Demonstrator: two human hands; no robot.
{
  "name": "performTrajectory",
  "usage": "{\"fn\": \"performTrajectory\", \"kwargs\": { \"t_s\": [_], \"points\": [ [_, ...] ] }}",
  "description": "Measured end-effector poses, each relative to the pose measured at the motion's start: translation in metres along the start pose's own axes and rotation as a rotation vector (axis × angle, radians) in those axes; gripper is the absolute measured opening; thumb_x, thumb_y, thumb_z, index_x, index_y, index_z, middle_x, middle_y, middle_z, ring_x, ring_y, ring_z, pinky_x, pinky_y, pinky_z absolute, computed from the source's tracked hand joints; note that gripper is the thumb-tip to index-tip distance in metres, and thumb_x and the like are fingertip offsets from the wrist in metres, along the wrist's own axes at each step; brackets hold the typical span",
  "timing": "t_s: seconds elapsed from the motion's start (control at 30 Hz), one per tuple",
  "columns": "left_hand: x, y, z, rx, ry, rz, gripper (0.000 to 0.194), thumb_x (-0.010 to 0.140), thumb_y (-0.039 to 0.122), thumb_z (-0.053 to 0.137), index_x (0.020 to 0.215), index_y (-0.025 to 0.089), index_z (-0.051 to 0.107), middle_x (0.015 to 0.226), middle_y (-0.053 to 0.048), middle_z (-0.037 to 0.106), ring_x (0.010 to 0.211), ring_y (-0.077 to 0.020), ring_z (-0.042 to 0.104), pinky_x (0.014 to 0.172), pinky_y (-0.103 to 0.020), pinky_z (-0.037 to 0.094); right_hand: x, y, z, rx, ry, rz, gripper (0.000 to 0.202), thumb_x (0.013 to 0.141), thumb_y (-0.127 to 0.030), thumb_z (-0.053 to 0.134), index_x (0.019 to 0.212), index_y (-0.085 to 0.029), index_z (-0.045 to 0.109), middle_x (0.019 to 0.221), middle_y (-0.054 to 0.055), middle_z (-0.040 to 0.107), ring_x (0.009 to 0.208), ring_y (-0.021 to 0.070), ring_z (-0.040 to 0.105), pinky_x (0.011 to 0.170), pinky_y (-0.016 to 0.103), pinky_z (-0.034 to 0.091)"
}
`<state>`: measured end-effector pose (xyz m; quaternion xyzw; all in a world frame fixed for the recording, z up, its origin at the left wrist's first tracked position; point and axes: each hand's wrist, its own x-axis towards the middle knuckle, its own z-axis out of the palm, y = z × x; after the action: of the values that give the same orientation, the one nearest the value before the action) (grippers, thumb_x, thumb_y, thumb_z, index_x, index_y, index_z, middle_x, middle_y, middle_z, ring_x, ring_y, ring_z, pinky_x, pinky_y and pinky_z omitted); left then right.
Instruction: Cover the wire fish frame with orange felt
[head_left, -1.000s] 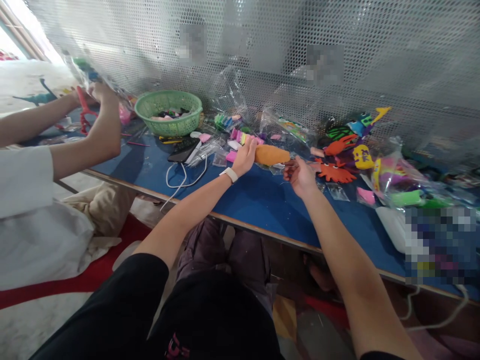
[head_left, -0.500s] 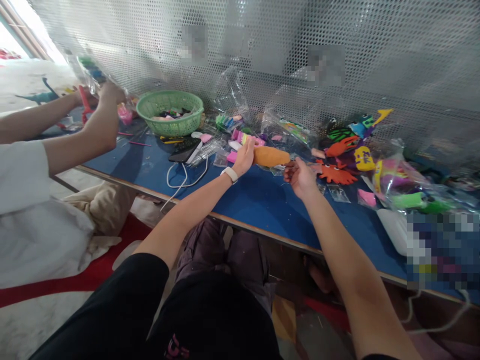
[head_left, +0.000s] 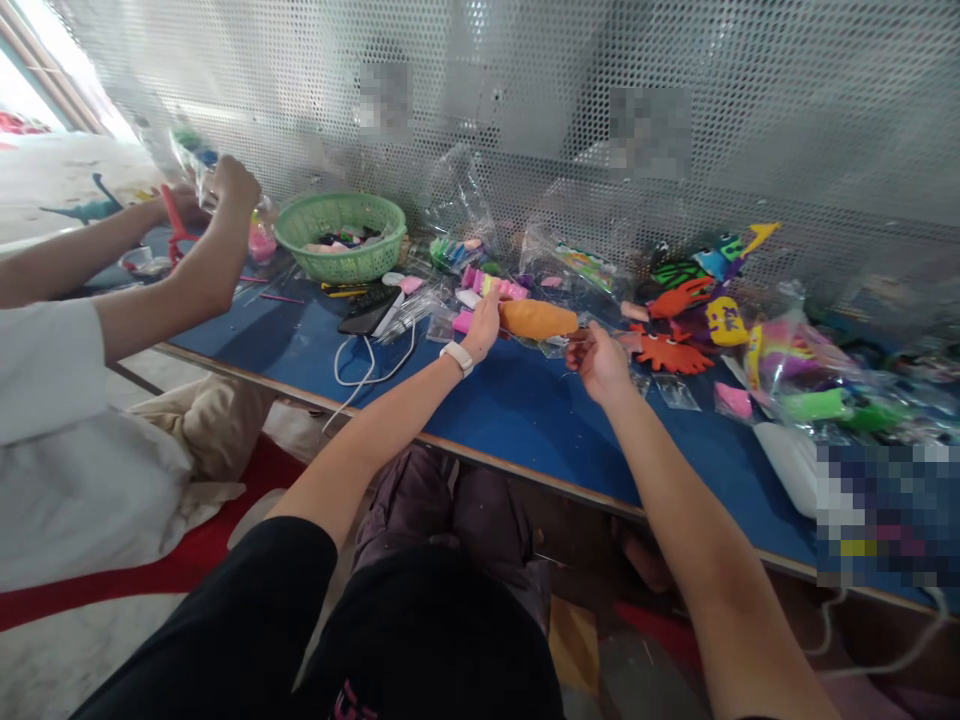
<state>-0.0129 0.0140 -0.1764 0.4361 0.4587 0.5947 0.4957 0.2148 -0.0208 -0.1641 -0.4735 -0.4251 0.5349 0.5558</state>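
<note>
An orange, tapered lump that looks like modelling clay is held above the blue table. My left hand, with a white band on its wrist, is closed around the lump's left end. Close to its right tip is my right hand, its fingers curled together. What those fingers pinch, if anything, is too small to make out. Just right of that hand lies a red-orange crab-like figure with eyes. Pink clay pieces lie behind my left hand.
A green basket holds small coloured pieces. A phone and white cable lie in front of it. A co-worker's arms work at the left. Plastic bags and clay figures crowd the right. A perforated metal panel stands behind.
The orange lump and my left hand have shifted very slightly left in view. My right hand stays by the tip. The co-worker's near hand has moved a little to the right.
</note>
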Motion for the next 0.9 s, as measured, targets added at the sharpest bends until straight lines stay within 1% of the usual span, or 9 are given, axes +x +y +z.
{"fn": "performTrajectory", "kwargs": {
  "t_s": [0.13, 0.2, 0.27, 0.37, 0.43, 0.5, 0.63, 0.77, 0.9],
  "points": [
    [0.003, -0.001, 0.003, -0.063, 0.012, -0.022, 0.073, 0.12, 0.08, 0.034, 0.118, 0.02, 0.076, 0.12, -0.017, 0.077, 0.092, -0.0271, 0.078, 0.089, -0.048, 0.071, 0.0, 0.0, 0.0, -0.015, 0.009, -0.012, 0.064, 0.098, -0.083, 0.083, 0.079, -0.024, 0.07, 0.067, 0.0, 0.058, 0.053, 0.0154, 0.051, 0.046, 0.029, 0.034],
    [0.004, -0.001, 0.005, -0.089, 0.003, -0.02, 0.076, 0.118, 0.084, 0.034, 0.118, 0.02, 0.075, 0.121, -0.017, 0.076, 0.096, -0.0295, 0.08, 0.09, -0.048, 0.07, 0.0, 0.0, -0.002, -0.015, 0.015, -0.018, 0.063, 0.098, -0.083, 0.083, 0.08, -0.024, 0.069, 0.066, -0.001, 0.057, 0.053, 0.0149, 0.051, 0.046, 0.029, 0.034],
    [0.005, -0.002, 0.006, -0.097, -0.013, -0.01, 0.082, 0.114, 0.092, 0.033, 0.119, 0.02, 0.074, 0.116, -0.017, 0.075, 0.095, -0.0303, 0.08, 0.09, -0.048, 0.069, 0.001, -0.001, -0.004, -0.002, 0.028, -0.028, 0.061, 0.099, -0.081, 0.083, 0.081, -0.024, 0.07, 0.066, -0.001, 0.057, 0.053, 0.014, 0.051, 0.046, 0.028, 0.035],
    [0.006, -0.004, 0.006, -0.107, -0.036, -0.001, 0.089, 0.11, 0.098, 0.031, 0.12, 0.021, 0.073, 0.107, -0.015, 0.073, 0.089, -0.0308, 0.08, 0.09, -0.051, 0.068, 0.001, -0.003, -0.006, 0.024, 0.046, -0.024, 0.056, 0.104, -0.074, 0.079, 0.083, -0.022, 0.072, 0.065, -0.001, 0.058, 0.052, 0.013, 0.051, 0.045, 0.026, 0.035],
    [0.006, -0.004, 0.006, -0.114, -0.049, -0.007, 0.089, 0.109, 0.099, 0.033, 0.118, 0.02, 0.073, 0.104, -0.015, 0.073, 0.089, -0.0318, 0.081, 0.091, -0.052, 0.068, 0.002, -0.003, -0.006, 0.037, 0.047, -0.012, 0.053, 0.108, -0.068, 0.076, 0.083, -0.021, 0.073, 0.065, -0.001, 0.059, 0.051, 0.0123, 0.05, 0.045, 0.025, 0.035],
    [0.007, -0.003, 0.005, -0.121, -0.054, -0.01, 0.084, 0.111, 0.096, 0.037, 0.117, 0.02, 0.072, 0.103, -0.015, 0.073, 0.091, -0.0329, 0.082, 0.093, -0.053, 0.068, 0.002, -0.003, -0.006, 0.038, 0.048, -0.013, 0.052, 0.109, -0.067, 0.076, 0.083, -0.021, 0.073, 0.065, -0.001, 0.058, 0.051, 0.012, 0.05, 0.045, 0.025, 0.035],
    [0.006, -0.002, 0.003, -0.156, -0.069, -0.023, 0.062, 0.117, 0.079, 0.049, 0.116, 0.022, 0.072, 0.107, -0.014, 0.075, 0.101, -0.0348, 0.084, 0.098, -0.055, 0.069, 0.003, -0.002, -0.004, 0.03, 0.055, -0.03, 0.057, 0.105, -0.074, 0.08, 0.082, -0.023, 0.071, 0.065, -0.002, 0.057, 0.051, 0.0124, 0.05, 0.044, 0.026, 0.035],
    [0.005, -0.001, 0.0, -0.25, -0.146, -0.03, 0.049, 0.116, 0.072, 0.063, 0.111, 0.024, 0.07, 0.112, -0.012, 0.078, 0.111, -0.0332, 0.083, 0.108, -0.056, 0.069, 0.006, -0.001, -0.004, 0.074, 0.044, -0.04, 0.061, 0.104, -0.08, 0.079, 0.083, -0.023, 0.071, 0.067, -0.002, 0.057, 0.052, 0.0121, 0.05, 0.045, 0.026, 0.035],
    [0.007, 0.0, -0.003, -0.297, -0.195, -0.004, 0.035, 0.119, 0.06, 0.067, 0.118, 0.025, 0.071, 0.115, -0.011, 0.081, 0.108, -0.0281, 0.083, 0.102, -0.05, 0.069, 0.011, 0.002, -0.006, 0.1, 0.025, -0.052, 0.061, 0.104, -0.082, 0.078, 0.086, -0.024, 0.071, 0.07, -0.001, 0.057, 0.053, 0.0123, 0.05, 0.048, 0.028, 0.033]
  ]
}}
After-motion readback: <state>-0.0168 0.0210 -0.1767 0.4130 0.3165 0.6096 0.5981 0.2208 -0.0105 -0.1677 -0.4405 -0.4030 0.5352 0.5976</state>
